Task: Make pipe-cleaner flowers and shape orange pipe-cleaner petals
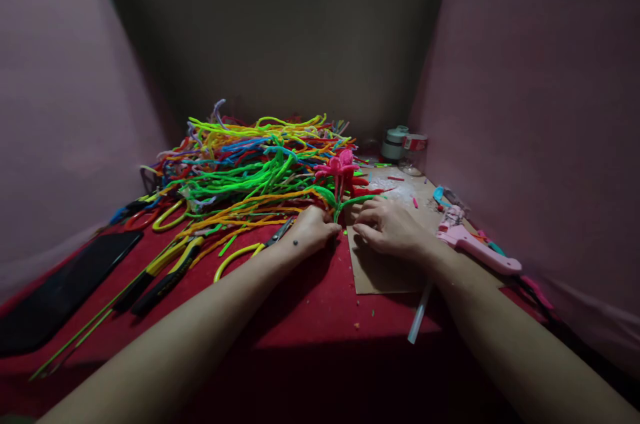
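Note:
A pink pipe-cleaner flower [336,167] stands upright at the centre, with green pipe-cleaner leaves [361,199] spreading from its stem. My left hand [316,229] is closed, thumb and fingers pinching the foot of that stem just above the red cloth. Just right of the stem, under the right-hand leaf, my right hand [383,224] is curled over a cardboard sheet [367,281]. Its fingers bend inward, and whatever lies between them is hidden. Yellow-handled scissors [240,256] lie beside my left wrist, partly covered by it.
A large heap of coloured pipe cleaners [250,171] fills the back left. Yellow-black pliers [170,274] and a dark flat slab [65,291] lie at left. On the right are a pink glue gun [480,249], a clear glue stick [420,314] and a lidded jar [394,144].

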`<act>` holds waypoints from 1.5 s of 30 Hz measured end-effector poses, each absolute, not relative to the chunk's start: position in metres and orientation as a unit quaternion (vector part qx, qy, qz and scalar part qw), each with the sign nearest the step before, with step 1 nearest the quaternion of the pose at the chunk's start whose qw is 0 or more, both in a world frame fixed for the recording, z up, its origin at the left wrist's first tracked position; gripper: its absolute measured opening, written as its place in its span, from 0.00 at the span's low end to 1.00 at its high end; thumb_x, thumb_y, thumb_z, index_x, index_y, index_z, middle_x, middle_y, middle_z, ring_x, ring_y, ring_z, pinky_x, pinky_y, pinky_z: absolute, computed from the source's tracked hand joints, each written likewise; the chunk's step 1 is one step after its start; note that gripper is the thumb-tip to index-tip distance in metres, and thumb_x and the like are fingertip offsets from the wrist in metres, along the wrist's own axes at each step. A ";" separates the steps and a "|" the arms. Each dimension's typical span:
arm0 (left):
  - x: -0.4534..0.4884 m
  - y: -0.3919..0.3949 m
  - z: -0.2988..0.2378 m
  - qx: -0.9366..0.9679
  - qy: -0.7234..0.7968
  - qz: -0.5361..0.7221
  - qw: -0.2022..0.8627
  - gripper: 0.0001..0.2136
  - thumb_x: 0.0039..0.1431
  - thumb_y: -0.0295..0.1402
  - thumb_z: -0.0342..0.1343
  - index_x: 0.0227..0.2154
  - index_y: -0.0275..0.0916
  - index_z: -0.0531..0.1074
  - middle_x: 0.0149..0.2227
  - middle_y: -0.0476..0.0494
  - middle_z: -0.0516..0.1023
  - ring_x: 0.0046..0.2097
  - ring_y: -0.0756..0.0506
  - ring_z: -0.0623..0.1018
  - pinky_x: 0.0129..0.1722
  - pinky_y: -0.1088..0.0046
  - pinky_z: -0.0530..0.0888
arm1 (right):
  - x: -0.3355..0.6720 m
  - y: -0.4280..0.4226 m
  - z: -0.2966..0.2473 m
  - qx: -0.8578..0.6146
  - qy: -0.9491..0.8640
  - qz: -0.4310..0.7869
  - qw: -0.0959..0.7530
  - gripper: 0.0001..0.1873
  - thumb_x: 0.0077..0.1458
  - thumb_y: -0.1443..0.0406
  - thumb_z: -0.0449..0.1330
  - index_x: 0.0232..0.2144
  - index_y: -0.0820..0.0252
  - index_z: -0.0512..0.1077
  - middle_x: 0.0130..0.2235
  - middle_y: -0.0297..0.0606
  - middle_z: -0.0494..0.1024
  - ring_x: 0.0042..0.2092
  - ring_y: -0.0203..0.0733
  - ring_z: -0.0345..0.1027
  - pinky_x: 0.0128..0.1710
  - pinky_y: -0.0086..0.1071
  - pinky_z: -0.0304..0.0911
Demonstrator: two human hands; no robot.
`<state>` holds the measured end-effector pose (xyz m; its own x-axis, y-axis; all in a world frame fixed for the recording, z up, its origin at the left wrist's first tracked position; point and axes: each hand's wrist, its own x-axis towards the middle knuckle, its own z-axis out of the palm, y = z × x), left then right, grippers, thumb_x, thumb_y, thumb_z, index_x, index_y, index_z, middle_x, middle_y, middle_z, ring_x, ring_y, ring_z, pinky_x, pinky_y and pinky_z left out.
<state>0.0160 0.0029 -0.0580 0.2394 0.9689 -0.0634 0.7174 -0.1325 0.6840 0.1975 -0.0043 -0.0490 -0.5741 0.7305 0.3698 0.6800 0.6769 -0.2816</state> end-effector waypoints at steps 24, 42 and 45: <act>0.050 -0.014 0.001 0.617 0.335 0.421 0.575 0.12 0.49 0.33 0.57 0.16 0.34 0.63 0.13 0.55 0.61 0.16 0.56 0.63 0.17 0.80 0.59 | 0.185 -0.012 -0.050 -0.229 -0.568 0.624 0.485 0.13 0.45 0.60 0.63 0.20 0.66 0.75 0.20 0.36 0.73 0.23 0.32 0.63 0.25 0.27 0.56; 0.037 -0.014 -0.006 0.601 0.271 0.369 0.655 0.11 0.47 0.37 0.59 0.28 0.33 0.71 0.15 0.52 0.64 0.17 0.56 0.62 0.16 0.81 0.57 | 0.192 -0.015 -0.052 -0.100 -0.511 0.779 0.351 0.13 0.44 0.61 0.64 0.29 0.67 0.73 0.24 0.42 0.78 0.21 0.37 0.71 0.19 0.27 0.65; 0.037 -0.016 -0.005 0.615 0.284 0.365 0.639 0.10 0.48 0.37 0.58 0.26 0.33 0.71 0.15 0.52 0.66 0.16 0.56 0.62 0.16 0.80 0.56 | 0.189 -0.014 -0.056 -0.089 -0.508 0.771 0.374 0.13 0.42 0.63 0.65 0.28 0.69 0.74 0.24 0.42 0.78 0.22 0.37 0.71 0.21 0.28 0.66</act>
<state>0.0370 -0.0163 -0.0054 0.5730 0.8151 0.0855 -0.1175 -0.0216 0.9928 0.1895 -0.0143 -0.0560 -0.7041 0.6674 0.2425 -0.4857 -0.2034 -0.8501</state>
